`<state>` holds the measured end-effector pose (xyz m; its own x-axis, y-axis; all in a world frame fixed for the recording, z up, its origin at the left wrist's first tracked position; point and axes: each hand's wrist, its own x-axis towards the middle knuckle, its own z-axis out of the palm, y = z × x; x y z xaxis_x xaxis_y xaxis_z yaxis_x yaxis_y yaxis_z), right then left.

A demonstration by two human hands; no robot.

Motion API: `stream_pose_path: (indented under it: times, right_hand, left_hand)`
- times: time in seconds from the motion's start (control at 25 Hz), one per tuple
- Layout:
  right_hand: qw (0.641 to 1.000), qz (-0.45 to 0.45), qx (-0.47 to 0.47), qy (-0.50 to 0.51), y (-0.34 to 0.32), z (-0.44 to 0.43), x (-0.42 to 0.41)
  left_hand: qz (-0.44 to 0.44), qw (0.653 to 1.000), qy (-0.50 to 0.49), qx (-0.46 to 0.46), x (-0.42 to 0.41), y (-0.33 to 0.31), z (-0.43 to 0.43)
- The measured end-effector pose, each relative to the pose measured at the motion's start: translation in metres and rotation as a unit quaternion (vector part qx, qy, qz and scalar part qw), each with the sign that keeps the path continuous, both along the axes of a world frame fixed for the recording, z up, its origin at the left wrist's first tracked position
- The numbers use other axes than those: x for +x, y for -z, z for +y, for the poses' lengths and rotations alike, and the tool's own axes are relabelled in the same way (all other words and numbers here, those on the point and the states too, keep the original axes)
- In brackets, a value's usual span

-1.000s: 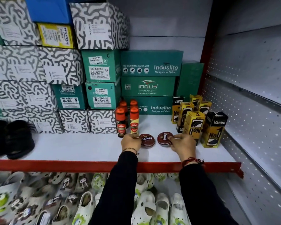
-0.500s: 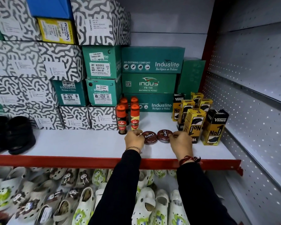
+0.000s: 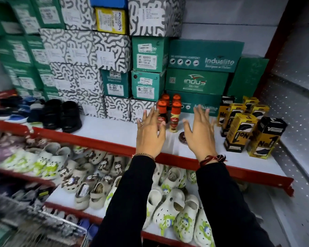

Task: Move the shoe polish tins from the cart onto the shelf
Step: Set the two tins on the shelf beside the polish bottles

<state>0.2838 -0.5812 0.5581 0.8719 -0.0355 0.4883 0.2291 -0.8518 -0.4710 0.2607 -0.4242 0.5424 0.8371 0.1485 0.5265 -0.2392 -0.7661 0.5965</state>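
Note:
One round dark-red shoe polish tin (image 3: 182, 138) peeks out on the white shelf (image 3: 100, 132) between my hands, just in front of the orange-capped polish bottles (image 3: 175, 114). My right hand (image 3: 199, 134) hovers over it and hides most of it. The second tin is hidden behind my hands. My left hand (image 3: 150, 134) is raised beside the bottles. Both hands have spread fingers and hold nothing. A wire cart edge (image 3: 43, 227) shows blurred at the bottom left.
Yellow and black polish boxes (image 3: 246, 129) stand at the right of the shelf. Green and patterned shoe boxes (image 3: 150, 68) are stacked behind. Black shoes (image 3: 62, 114) sit at the left. White clogs (image 3: 171, 207) fill the lower shelf. A perforated wall (image 3: 296, 122) closes the right side.
Both hands have let go of the two tins and lifted off the shelf with fingers spread. The view has swung left and down, blurring the scene.

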Motion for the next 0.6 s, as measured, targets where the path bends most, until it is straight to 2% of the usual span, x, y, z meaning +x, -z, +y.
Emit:
stream_pose_path:
  times: [0.24,0.44,0.6]
  right_hand:
    - [0.991,-0.023,-0.031,-0.131,0.004,0.106,-0.024]
    - [0.962,0.019,-0.031,-0.271,0.039,0.201,-0.06]
    - [0.922,0.075,-0.073,-0.374,0.089,0.274,-0.096]
  left_hand:
    - [0.001,0.987,-0.143,0.069,-0.056,0.003,0.089]
    - [0.031,0.965,-0.254,0.056,-0.126,0.039,0.169]
    - [0.092,0.933,-0.347,-0.01,-0.196,0.094,0.228]
